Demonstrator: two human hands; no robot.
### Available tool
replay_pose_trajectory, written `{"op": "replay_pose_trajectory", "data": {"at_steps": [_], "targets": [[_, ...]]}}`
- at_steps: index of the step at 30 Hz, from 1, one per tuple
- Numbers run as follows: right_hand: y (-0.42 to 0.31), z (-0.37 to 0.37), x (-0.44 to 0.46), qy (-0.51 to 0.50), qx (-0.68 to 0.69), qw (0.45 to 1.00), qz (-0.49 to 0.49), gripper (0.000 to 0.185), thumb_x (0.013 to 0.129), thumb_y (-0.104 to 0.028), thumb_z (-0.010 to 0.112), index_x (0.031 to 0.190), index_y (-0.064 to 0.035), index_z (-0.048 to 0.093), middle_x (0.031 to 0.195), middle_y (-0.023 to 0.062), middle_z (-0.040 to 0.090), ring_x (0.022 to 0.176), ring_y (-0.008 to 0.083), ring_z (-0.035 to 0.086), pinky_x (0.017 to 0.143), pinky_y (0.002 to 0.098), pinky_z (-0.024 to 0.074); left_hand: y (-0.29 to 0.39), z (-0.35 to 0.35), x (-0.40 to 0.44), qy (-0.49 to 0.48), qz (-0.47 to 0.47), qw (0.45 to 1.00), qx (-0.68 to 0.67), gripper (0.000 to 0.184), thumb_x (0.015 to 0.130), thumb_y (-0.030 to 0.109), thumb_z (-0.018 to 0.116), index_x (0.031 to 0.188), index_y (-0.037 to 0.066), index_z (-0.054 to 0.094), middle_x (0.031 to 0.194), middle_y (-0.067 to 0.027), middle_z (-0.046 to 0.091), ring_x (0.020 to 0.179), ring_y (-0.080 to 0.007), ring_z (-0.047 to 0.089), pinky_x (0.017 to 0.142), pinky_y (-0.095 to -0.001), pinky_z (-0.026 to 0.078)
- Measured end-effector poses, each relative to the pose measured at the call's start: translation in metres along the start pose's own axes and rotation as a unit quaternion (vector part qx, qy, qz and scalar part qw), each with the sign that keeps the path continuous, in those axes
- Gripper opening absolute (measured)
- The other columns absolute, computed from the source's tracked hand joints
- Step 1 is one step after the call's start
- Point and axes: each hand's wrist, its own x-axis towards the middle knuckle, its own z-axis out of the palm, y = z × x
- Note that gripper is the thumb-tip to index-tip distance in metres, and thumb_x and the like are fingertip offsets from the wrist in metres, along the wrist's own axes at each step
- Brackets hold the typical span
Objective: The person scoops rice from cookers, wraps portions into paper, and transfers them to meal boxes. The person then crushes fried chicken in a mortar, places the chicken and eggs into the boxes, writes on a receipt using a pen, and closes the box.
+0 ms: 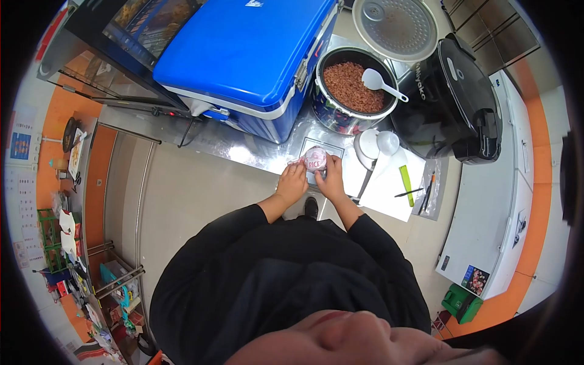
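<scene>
A small round bundle wrapped in white paper with red print reading "RICE" (pixel 316 159) sits at the counter's front edge, over a flat square plate (pixel 333 149). My left hand (pixel 293 181) is closed on the bundle's left side, where the wrapper sticks out. On the right side, the fingers and thumb of my right hand (pixel 331 179) press against it. Behind stands an open pot (pixel 325 109) of reddish-brown cooked rice (pixel 347 85), with a white rice paddle (pixel 378 83) lying across its rim.
A blue cooler box (pixel 231 48) fills the counter's back left. Near the pot are a perforated metal lid (pixel 398 30) and a black cooker (pixel 456 97). To the right lie a clear scoop (pixel 387 143), white paper (pixel 383 198), a green-handled utensil (pixel 406 182) and pens (pixel 431 182).
</scene>
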Motion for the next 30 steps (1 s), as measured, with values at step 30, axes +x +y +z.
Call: {"op": "replay_pose_trajectory", "data": {"at_steps": [30], "targets": [[-0.069, -0.010, 0.067, -0.158, 0.232, 0.949, 0.141, 0.040, 0.101, -0.039, 0.054, 0.102, 0.0003, 0.061, 0.095, 0.0193, 0.064, 0.088, 0.0319, 0.062, 0.080, 0.0388, 0.0486, -0.007, -0.060, 0.030, -0.008, -0.399, 0.529, -0.749, 0.051, 0.094, 0.036, 0.069, 0.130, 0.009, 0.045, 0.118, -0.0055, 0.059, 0.102, -0.0143, 0.062, 0.085, -0.0312, 0.051]]}}
